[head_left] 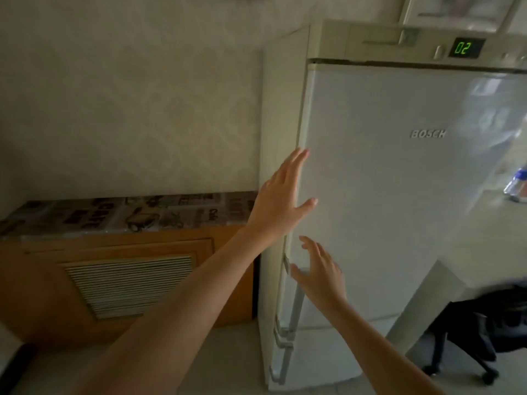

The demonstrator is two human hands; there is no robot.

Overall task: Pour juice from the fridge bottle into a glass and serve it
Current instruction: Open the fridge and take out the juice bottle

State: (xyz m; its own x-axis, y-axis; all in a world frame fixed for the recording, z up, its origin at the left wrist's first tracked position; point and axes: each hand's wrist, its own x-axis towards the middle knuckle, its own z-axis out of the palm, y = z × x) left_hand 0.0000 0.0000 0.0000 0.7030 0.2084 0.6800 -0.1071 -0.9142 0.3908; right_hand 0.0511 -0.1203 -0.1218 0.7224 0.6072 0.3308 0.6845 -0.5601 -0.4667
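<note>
We reach with our right hand [320, 273], fingers spread and empty, just short of the fridge door handle [291, 306], our left hand [281, 199] open flat beyond it at the closed fridge [385, 172] door edge, no bottle visible.

Left of your fingers you have a wooden cabinet [42, 280] with a slatted vent grille [131, 283] in its front and a printed café-pattern cover [122, 213] over its top. Above it rises pale patterned wallpaper [128, 95]. Far right of your fingers and lower down stands a black swivel chair [484, 332] on the floor.
</note>
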